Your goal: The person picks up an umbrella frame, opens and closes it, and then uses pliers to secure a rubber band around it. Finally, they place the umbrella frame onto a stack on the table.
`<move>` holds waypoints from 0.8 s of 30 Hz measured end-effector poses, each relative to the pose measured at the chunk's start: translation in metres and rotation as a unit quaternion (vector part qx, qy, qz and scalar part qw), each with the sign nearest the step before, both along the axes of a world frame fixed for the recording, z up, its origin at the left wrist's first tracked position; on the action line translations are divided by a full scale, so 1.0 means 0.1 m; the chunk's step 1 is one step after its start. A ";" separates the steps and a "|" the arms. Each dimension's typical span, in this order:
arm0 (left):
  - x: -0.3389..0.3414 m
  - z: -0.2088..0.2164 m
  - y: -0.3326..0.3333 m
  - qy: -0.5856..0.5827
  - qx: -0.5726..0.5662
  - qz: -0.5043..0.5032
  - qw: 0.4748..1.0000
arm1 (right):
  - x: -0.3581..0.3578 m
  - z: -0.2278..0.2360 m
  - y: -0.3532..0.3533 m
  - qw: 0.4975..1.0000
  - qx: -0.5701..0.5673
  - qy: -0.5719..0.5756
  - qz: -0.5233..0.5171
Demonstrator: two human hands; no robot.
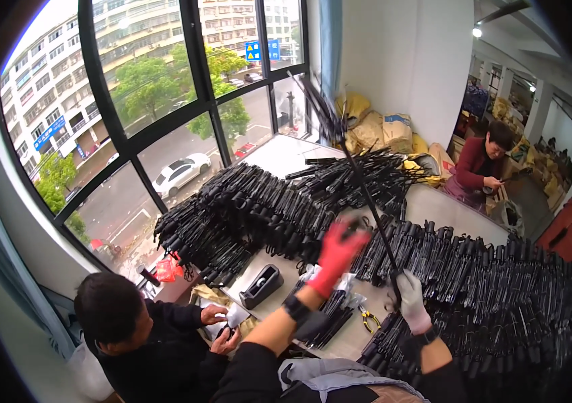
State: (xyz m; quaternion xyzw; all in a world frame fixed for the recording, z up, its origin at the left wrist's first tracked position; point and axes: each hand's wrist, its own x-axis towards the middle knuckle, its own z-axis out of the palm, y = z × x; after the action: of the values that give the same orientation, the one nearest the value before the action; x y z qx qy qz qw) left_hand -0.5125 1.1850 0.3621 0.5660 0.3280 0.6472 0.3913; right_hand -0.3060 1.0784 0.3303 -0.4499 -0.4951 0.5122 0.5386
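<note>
An umbrella frame (pixel 373 198), a long black shaft with a bundle of ribs at its upper end, stands tilted over the table. My right hand (pixel 412 302), in a whitish glove, is closed around its lower end. To the left of the shaft is my left hand (pixel 340 254) in a red glove, raised over the table and apart from the shaft's lower end. Motion smears its fingers, so their grip is unclear. Below both hands lie several loose black rods (pixel 332 324) and yellow-handled pliers (pixel 370 320).
Rows of folded black umbrella frames (pixel 481 282) cover much of the table (pixel 451 209). A black tape dispenser (pixel 261 285) sits near a co-worker (pixel 114 322) at the left, whose hands hold something small. Another person (pixel 477 164) works beyond the table, near yellow sacks (pixel 393 133). Windows line the left.
</note>
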 end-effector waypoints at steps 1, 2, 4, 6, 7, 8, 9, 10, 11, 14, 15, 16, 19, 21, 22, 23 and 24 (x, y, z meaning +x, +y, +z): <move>-0.30 -0.14 0.30 0.059 0.135 0.182 0.972 | 0.11 -0.07 -0.17 1.000 0.013 -0.015 0.016; -0.41 -0.08 0.46 0.060 0.132 0.175 0.974 | 0.19 -0.10 -0.37 0.999 0.023 -0.030 0.025; -0.64 0.08 0.74 -0.135 0.004 -0.039 0.990 | 0.34 -0.23 -0.78 0.999 -0.009 -0.029 0.040; -0.73 0.26 1.06 -0.327 -0.120 -0.243 0.905 | 0.46 -0.30 -1.16 0.996 -0.060 0.007 0.070; -0.81 0.29 1.12 -0.414 -0.175 -0.329 0.830 | 0.46 -0.33 -1.26 0.988 -0.104 0.046 0.105; -0.67 0.33 1.15 -0.417 -0.184 -0.331 0.827 | 0.48 -0.36 -1.32 0.988 -0.112 0.046 0.099; -0.48 0.42 1.12 -0.431 -0.171 -0.324 0.824 | 0.50 -0.39 -1.37 0.987 -0.132 0.047 0.084; -0.35 0.46 1.10 -0.446 -0.157 -0.318 0.822 | 0.50 -0.42 -1.41 0.985 -0.151 0.049 0.069; -0.34 0.43 1.13 -0.447 -0.162 -0.316 0.821 | 0.48 -0.42 -1.43 0.983 -0.168 0.051 0.058; -0.33 0.41 1.17 -0.369 -0.162 -0.268 0.875 | 0.27 -0.24 -1.39 0.987 -0.150 0.040 -0.036; -0.28 0.42 1.14 -0.368 -0.163 -0.270 0.874 | 0.21 -0.17 -1.33 0.986 -0.137 0.033 -0.085; -0.10 0.48 1.06 -0.360 -0.152 -0.257 0.884 | 0.22 -0.27 -1.20 0.984 -0.058 -0.128 -0.107; 0.46 0.43 0.29 -0.277 -0.228 -0.233 0.904 | -0.28 0.09 -0.39 0.884 0.153 -0.413 -0.158; 0.50 0.33 0.15 -0.309 -0.227 -0.252 0.889 | -0.34 -0.05 -0.16 0.929 0.119 -0.306 -0.172; 0.53 0.32 0.17 -0.342 -0.227 -0.269 0.871 | -0.34 -0.16 -0.02 0.960 0.083 -0.196 -0.181; 0.55 0.37 0.10 -0.342 -0.229 -0.273 0.870 | -0.30 -0.31 -0.01 0.959 0.082 -0.198 -0.184; 0.56 0.46 0.07 -0.356 -0.233 -0.282 0.860 | -0.24 -0.48 0.01 0.958 0.065 -0.214 -0.180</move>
State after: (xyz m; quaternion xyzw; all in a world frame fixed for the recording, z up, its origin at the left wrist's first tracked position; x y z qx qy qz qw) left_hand -0.4567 1.1917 0.4077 0.2578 0.1340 0.5709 0.7679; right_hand -0.3301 1.0796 0.2824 -0.5945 -0.5417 0.2658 0.5315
